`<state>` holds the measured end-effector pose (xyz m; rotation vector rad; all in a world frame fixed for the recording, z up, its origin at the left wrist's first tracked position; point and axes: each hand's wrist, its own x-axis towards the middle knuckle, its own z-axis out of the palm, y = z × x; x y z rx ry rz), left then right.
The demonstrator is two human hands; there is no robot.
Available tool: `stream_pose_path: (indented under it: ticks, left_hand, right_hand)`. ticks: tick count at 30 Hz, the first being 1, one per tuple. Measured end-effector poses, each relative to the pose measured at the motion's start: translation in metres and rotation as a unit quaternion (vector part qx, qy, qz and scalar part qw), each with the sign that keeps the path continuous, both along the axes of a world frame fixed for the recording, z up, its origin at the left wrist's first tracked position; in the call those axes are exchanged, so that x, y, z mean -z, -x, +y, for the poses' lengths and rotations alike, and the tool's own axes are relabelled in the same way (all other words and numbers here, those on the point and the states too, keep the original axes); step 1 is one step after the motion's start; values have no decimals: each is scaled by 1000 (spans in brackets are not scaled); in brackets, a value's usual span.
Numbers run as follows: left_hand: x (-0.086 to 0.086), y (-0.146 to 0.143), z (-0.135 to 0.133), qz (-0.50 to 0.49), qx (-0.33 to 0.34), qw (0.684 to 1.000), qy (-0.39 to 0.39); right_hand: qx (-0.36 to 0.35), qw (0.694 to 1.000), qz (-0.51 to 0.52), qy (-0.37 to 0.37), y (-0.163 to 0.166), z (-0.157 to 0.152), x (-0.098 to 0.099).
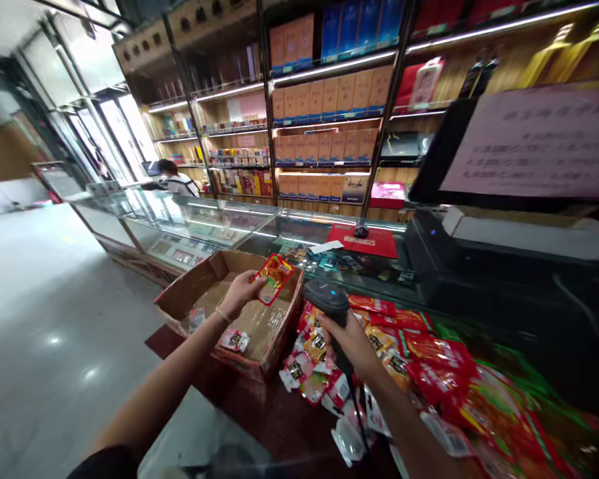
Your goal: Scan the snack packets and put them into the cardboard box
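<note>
left hand [242,294] pinches red-edged packet [275,278] (over cardboard box [247,366]) | right hand [353,342] grips black device [326,297], probably a scanner

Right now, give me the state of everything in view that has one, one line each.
Left hand, closed on a snack packet
Snack packet, held up over the box
Cardboard box, open-topped, small packets inside
Right hand, gripping the scanner
Scanner, held, blue light lit
Packet pile, heaped loosely beside the box
Shelf lights, on
</note>
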<state>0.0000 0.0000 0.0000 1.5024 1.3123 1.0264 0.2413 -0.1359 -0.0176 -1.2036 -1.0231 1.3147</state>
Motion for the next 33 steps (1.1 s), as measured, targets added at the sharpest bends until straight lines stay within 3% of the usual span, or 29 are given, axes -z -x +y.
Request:
stream_pose_path:
  ticks: [6,12,17,22,27,33]
  left_hand:
    - [-12,-31,-27,-93,57,994,16]
    - [-10,-61,-49,-51,106,992,-34]
    - [-6,-95,-60,10,138,986,-92]
    - [10,-156,-76,27,218,969,-110]
    - [26,-233,-111,158,298,919,-206]
    - [47,-322,-153,269,374,836,-298]
  right_hand:
    - [14,1000,-5,-25,-8,-23,-10]
    - [35,999,-30,-29,-27,-44,-17]
    - [79,996,0,-34,-55,-69,-6]
    - [181,983,35,-2,-92,-113,14]
    - [316,946,58,48,-143,-167,36]
    - [436,897,59,37,-196,-234,57]
